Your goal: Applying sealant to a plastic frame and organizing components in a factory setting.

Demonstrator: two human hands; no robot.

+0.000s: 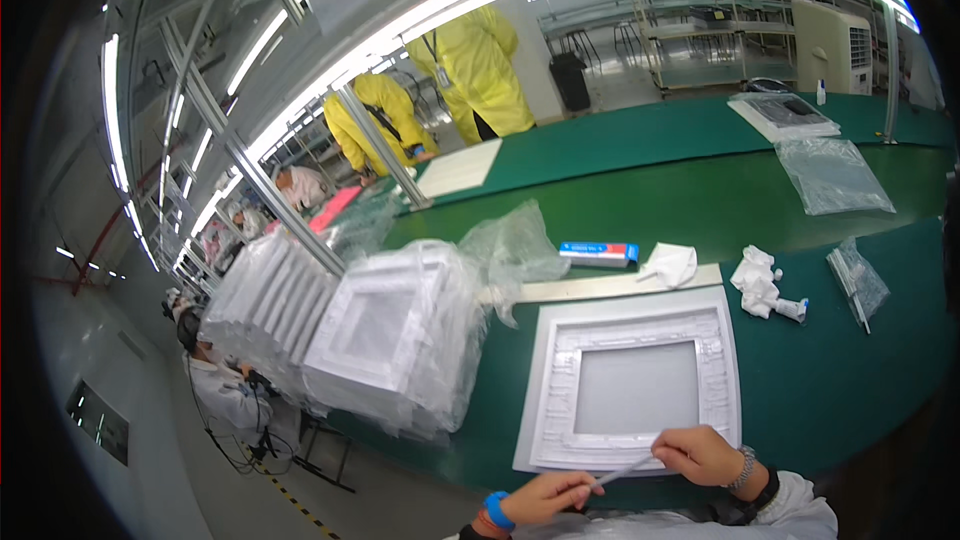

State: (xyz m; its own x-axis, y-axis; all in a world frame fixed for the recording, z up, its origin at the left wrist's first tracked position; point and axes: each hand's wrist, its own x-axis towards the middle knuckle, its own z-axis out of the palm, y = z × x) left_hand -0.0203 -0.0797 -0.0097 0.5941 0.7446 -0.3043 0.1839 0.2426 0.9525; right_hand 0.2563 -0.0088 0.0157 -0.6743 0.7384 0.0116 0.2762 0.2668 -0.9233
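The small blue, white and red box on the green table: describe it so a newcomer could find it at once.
Start at the green table and find the white square frame lying flat before the person's hands. Just beyond its far edge runs a pale strip; the small flat box lies behind it, between crumpled clear plastic and a white cloth. It is the only brightly coloured item there.

Left hand [548, 496] pinches a thin grey tool [622, 472], tip at the near edge of the white square frame [630, 388] lying flat on the green worktop [830, 380]. Right hand [702, 455] rests on that same edge. Bagged stack of similar frames [385, 335] just left. Crumpled white wipes [760, 282] and clear bags [832, 174] beyond. Two people in yellow coats [478, 70] at the far side.
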